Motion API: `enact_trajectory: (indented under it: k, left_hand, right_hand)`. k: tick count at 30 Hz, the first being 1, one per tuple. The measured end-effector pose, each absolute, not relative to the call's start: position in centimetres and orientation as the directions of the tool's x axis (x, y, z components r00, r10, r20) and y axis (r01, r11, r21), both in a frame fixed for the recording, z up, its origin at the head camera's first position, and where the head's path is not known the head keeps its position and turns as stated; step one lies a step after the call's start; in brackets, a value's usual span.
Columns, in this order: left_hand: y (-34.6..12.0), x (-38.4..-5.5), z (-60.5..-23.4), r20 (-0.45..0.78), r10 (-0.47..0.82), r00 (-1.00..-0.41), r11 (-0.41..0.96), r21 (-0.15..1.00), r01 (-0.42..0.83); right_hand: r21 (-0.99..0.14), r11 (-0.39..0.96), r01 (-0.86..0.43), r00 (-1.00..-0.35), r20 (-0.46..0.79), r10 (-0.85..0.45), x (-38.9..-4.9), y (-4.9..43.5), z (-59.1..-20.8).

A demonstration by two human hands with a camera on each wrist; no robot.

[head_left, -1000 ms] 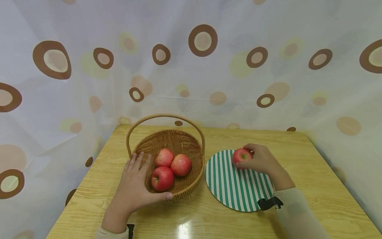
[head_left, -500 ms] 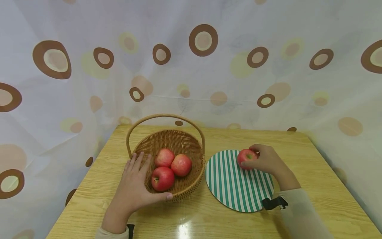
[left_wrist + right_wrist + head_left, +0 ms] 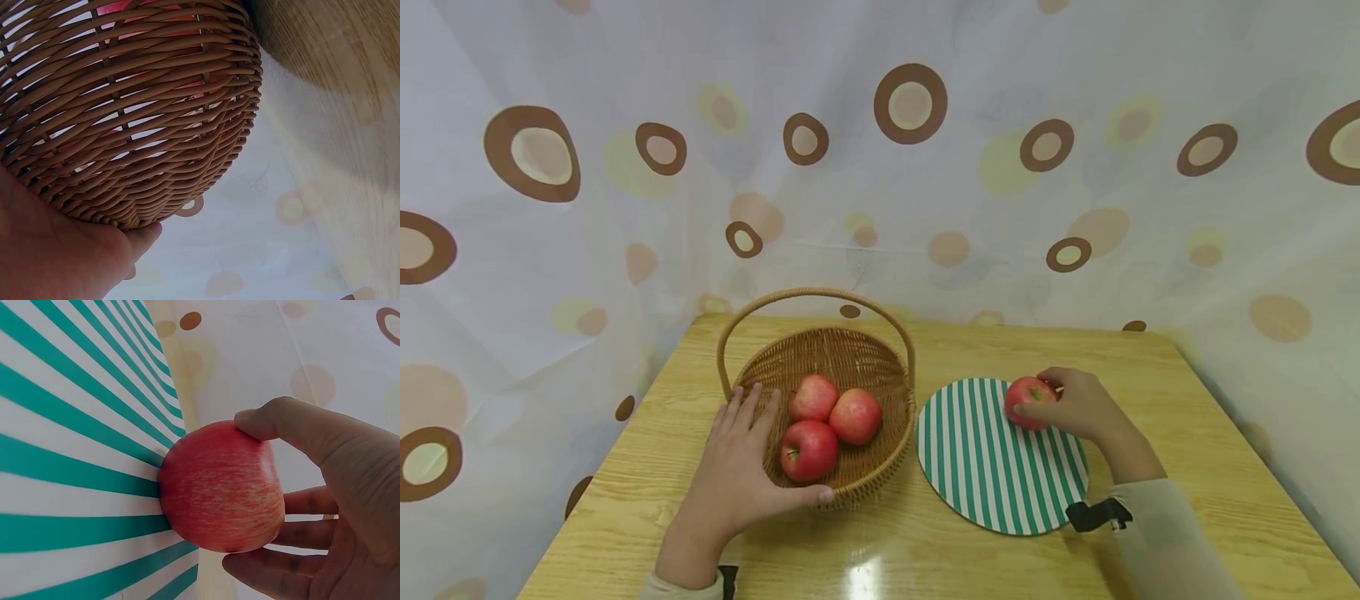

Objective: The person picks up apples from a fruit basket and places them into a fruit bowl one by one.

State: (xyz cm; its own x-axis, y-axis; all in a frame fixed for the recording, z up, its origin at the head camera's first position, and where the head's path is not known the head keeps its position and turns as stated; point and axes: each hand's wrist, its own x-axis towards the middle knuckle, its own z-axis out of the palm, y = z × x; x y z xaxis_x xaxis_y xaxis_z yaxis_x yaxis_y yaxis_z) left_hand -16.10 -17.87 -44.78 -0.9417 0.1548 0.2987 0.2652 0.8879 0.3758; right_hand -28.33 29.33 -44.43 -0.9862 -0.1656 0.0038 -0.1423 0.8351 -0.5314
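Between its thumb and fingers my right hand [image 3: 1078,406] holds a red apple [image 3: 1028,402] near the far right edge of a round mat [image 3: 1000,475] with green and white stripes. In the right wrist view the apple [image 3: 222,487] appears to touch the mat. My left hand [image 3: 730,475] rests with spread, fairly straight fingers on the near left rim of a wicker basket [image 3: 880,471]. Three red apples [image 3: 811,450] lie together inside the basket. The left wrist view shows the basket's woven side [image 3: 144,119] beside the palm, with red patches visible through the gaps.
A wooden table [image 3: 940,567] carries both basket and mat. The basket's tall arched handle [image 3: 816,292] stands upright. A pale curtain [image 3: 970,192] with brown and yellow rounds hangs behind the table and along its sides.
My right hand and its apple have moved to the right over the striped mat, away from the basket. My left hand, the basket and the apples inside have kept their places.
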Motion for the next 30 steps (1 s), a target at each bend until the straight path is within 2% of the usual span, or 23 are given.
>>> enact_trajectory:
  k: [30]
  left_hand:
    - [-17.90, -16.14, -44.98, 0.297, 0.153, -0.943, 0.887, 0.380, 0.263]
  right_hand:
    - [-0.490, 0.866, -0.101, -0.989, -0.045, -0.141, -28.63, 28.58, -44.60]
